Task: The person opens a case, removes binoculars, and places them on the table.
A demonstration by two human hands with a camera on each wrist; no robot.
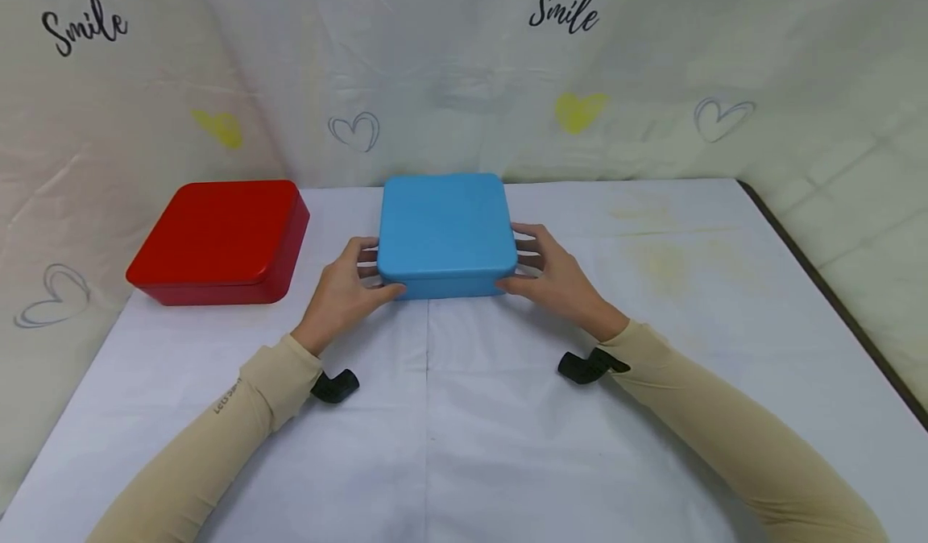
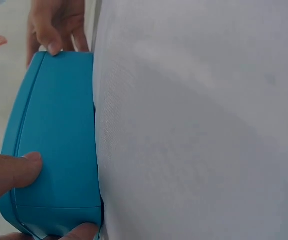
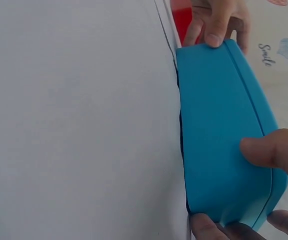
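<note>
A blue lidded box (image 1: 445, 229) is at the far middle of the white-covered table, its lid on top. My left hand (image 1: 351, 285) grips its left side, the thumb on the front face and the fingers along the side. On the right side my right hand (image 1: 547, 273) holds it the same way, thumb at the front right corner. In the left wrist view the left thumb (image 2: 16, 172) presses the front of the box (image 2: 58, 125) close to the lid seam. The right wrist view shows the right thumb (image 3: 274, 150) on that front face (image 3: 219, 125).
A red lidded box (image 1: 217, 241) sits at the table's far left. Behind the table (image 1: 493, 446) hangs a pale backdrop (image 1: 449, 68) with hearts and "Smile" lettering. Black wrist mounts (image 1: 335, 386) stick out beneath both sleeves. The table's dark right edge (image 1: 834, 293) shows.
</note>
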